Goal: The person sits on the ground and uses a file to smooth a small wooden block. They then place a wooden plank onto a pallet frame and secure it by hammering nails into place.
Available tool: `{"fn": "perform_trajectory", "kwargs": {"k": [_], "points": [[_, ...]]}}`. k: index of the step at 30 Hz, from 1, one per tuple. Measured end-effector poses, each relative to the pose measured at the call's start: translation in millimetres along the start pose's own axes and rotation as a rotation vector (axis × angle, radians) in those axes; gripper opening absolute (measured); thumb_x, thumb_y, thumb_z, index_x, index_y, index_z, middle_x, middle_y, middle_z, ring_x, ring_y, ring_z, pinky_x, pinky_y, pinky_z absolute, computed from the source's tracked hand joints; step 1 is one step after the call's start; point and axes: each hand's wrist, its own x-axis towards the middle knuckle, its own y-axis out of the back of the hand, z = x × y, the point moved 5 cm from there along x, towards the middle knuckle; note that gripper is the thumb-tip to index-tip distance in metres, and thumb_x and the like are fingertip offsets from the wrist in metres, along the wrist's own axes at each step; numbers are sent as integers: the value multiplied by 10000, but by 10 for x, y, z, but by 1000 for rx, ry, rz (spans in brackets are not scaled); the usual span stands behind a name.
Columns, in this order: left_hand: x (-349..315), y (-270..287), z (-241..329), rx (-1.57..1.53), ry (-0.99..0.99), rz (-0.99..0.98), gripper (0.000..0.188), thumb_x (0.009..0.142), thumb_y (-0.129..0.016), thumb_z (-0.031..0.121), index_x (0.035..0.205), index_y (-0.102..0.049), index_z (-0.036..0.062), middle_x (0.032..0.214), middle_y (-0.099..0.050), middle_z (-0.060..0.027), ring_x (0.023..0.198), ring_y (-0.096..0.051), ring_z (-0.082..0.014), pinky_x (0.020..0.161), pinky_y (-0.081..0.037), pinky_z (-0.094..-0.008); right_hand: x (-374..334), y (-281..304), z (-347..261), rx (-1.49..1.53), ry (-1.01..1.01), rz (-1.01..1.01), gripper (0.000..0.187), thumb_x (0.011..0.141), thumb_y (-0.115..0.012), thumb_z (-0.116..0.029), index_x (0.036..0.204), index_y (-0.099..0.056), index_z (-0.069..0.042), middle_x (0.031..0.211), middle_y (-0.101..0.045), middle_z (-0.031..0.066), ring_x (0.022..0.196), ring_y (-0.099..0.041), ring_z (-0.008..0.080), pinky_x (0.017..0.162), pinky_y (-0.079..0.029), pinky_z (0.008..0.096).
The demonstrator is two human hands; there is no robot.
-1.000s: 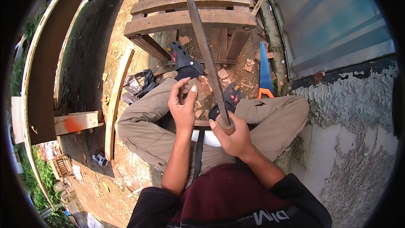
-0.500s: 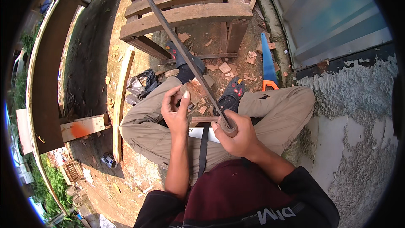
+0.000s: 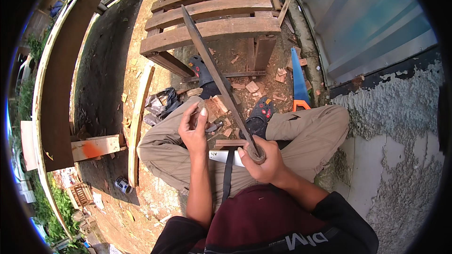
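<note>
My right hand [image 3: 267,163] holds the long blade [image 3: 216,74] by its handle [image 3: 257,154]; the blade slants forward and leftward, right of the curled left hand [image 3: 194,129], whose grip I cannot tell.

The location is an outdoor, improvised woodworking area alongside a building. Outdoor identifiers: direct sunlight on bare ground [image 3: 141,226] and green plants [image 3: 52,207] at the left edge. A ribbed metal panel [image 3: 362,19] and a rough-plastered wall [image 3: 376,106] bound the right side. Woodworking indicators: scattered wood chips [image 3: 252,87], a blue-bladed handsaw [image 3: 299,75], a loose plank [image 3: 141,127] and a slatted wooden platform [image 3: 226,5].
</note>
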Motion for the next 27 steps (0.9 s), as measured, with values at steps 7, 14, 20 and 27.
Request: {"fn": "perform_trajectory", "kwargs": {"k": [7, 14, 20, 27], "points": [[-37, 16, 56, 29, 58, -10, 367, 927, -702, 132, 1267, -608, 29, 1102, -672, -92, 963, -671, -159, 737, -632, -327, -304, -2, 823, -313, -106, -68, 244, 847, -693, -172, 848, -606, 56, 699, -605, 209, 654, -619, 330, 627, -469, 410], [-80, 40, 13, -26, 60, 29, 319, 917, -729, 125, 1211, -654, 24, 968, -630, -21, 847, -615, -90, 616, -586, -256, -133, -9, 155, -50, 82, -16, 150, 850, -672, -80, 824, -564, 20, 664, -588, 131, 556, -569, 239, 561, -446, 348], [-10, 93, 82, -5, 89, -15, 374, 953, -676, 140, 1295, -595, 15, 1090, -688, -107, 949, -686, -170, 734, -623, -313, -368, 47, 910, -321, -99, -100, 252, 878, -685, -204, 901, -639, 43, 693, -641, 186, 579, -639, 275, 554, -457, 384], [-1, 18, 53, -32, 58, -12, 382, 931, -708, 133, 1279, -605, 16, 1093, -685, -101, 981, -670, -163, 728, -627, -334, -309, 52, 276, -169, 16, -13, 209, 892, -680, -160, 859, -602, 31, 616, -592, 129, 514, -566, 158, 517, -441, 347]]}}
